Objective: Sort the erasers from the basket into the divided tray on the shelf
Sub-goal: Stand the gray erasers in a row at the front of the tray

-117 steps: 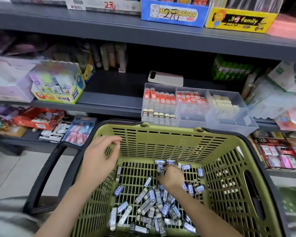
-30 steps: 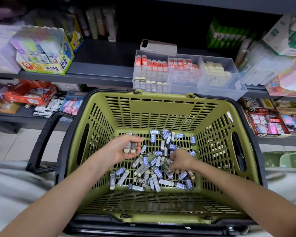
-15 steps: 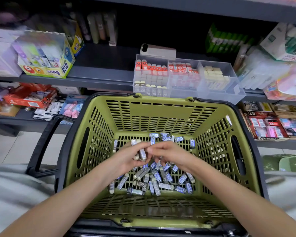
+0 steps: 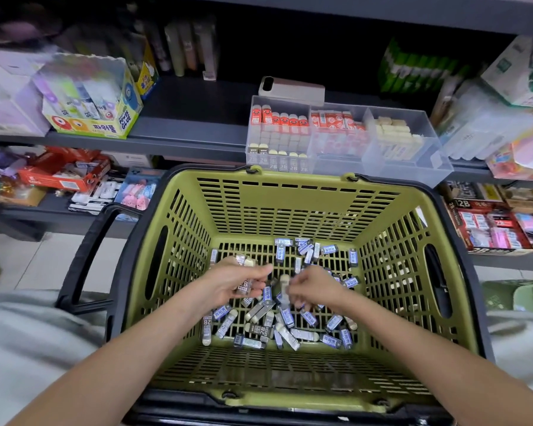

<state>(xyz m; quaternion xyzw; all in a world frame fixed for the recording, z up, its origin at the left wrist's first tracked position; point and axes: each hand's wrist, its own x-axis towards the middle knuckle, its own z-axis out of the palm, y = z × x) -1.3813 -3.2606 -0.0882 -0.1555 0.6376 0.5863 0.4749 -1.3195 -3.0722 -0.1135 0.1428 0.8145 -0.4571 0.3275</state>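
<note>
Erasers (image 4: pixel 285 318) loose on basket (image 4: pixel 293 207) floor | left hand (image 4: pixel 228 282) inside basket, above the pile, fingers curled round a small bundle (image 4: pixel 246 285) of them | right hand (image 4: pixel 316 287) just beside left, pinching one eraser (image 4: pixel 284 282) | tray (image 4: pixel 406 172) on shelf (image 4: pixel 191 130) just behind basket's far rim, compartments part-filled

left grip (image 4: pixel 233 282): fingers curled round a few erasers (image 4: pixel 246 262) | right grip (image 4: pixel 316 287): fingertips pinch one eraser (image 4: pixel 284 283) (blurred) | forearms: both bare, stretched forward, converging | grips near each other
</note>
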